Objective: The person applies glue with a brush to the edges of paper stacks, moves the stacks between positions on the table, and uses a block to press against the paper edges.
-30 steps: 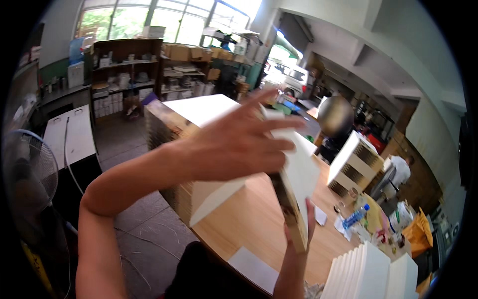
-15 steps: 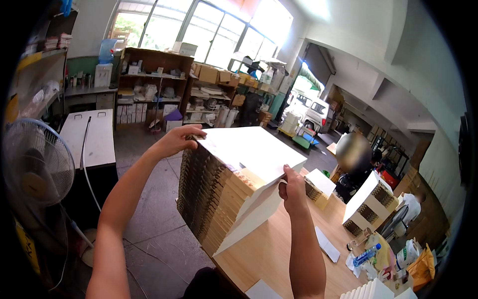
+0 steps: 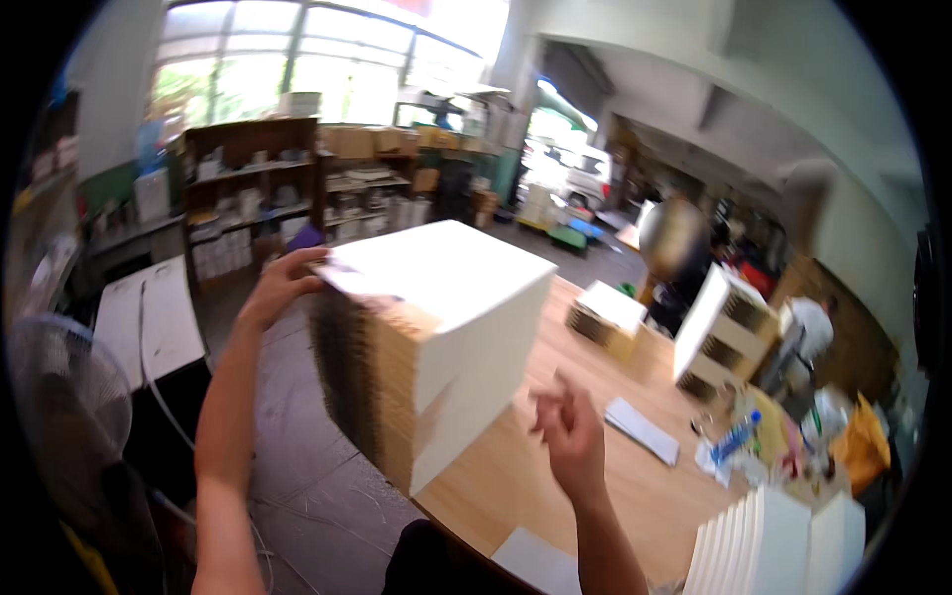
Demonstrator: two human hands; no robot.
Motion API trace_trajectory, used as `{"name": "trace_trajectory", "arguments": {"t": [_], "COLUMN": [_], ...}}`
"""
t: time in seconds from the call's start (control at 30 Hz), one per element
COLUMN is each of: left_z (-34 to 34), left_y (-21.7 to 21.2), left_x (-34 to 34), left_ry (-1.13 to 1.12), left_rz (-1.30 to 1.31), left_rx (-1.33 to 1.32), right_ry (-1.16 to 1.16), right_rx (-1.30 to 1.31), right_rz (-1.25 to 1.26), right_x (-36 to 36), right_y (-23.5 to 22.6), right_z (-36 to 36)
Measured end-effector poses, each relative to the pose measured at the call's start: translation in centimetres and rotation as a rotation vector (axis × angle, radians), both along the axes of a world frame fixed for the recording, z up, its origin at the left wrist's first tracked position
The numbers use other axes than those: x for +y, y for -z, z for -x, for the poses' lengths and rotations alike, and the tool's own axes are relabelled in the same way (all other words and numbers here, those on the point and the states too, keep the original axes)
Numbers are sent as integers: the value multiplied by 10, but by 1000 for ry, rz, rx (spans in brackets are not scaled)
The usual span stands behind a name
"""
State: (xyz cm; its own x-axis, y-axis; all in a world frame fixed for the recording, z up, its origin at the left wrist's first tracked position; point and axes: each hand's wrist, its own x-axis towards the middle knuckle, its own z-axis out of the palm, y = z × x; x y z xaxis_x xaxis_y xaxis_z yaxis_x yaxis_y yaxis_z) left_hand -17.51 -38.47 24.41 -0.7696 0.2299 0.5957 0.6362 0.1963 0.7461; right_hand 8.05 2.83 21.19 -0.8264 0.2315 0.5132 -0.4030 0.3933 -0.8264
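Note:
A tall stack of white sheets (image 3: 486,347) stands at the near left edge of the wooden table, its near side banded dark brown and tan. At its left top corner my left hand (image 3: 283,283) is closed, thumb and fingers pinching the edge. My right hand (image 3: 570,431) is above the table, right of the stack and apart from it. Its fingers are loosely bent and spread, with nothing between them, slightly blurred. Nearest it on the table (image 3: 496,496) lies a flat white paper piece (image 3: 643,428).
Smaller (image 3: 610,309) and taller stacks (image 3: 714,332) stand farther back. White layered pieces (image 3: 773,545) fill the lower right, below a blue-labelled bottle (image 3: 736,434) and orange bag (image 3: 861,441). A fan (image 3: 69,387) and white-topped cabinet (image 3: 149,317) stand left. People are beyond the table.
My right hand has let go of the stack's right edge and moved down, fingers loosening. My left hand stays on its corner. The stack's white right side now looks smooth and squared. The view has shifted.

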Motion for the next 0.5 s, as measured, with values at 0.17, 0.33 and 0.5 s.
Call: {"name": "trace_trajectory", "arguments": {"t": [0.17, 0.33, 0.5], "left_z": [20, -150, -367], "left_y": [12, -27, 0], "left_x": [27, 240, 500], "left_ry": [-181, 525, 1152], "left_rz": [-286, -320, 97], "left_rx": [488, 766, 458], "right_ry": [638, 1076, 1091], "right_rx": [-151, -660, -652], "right_rz": [-139, -641, -814], "right_x": [97, 147, 160], "right_y": [129, 234, 273], "right_z": [-179, -281, -350]}}
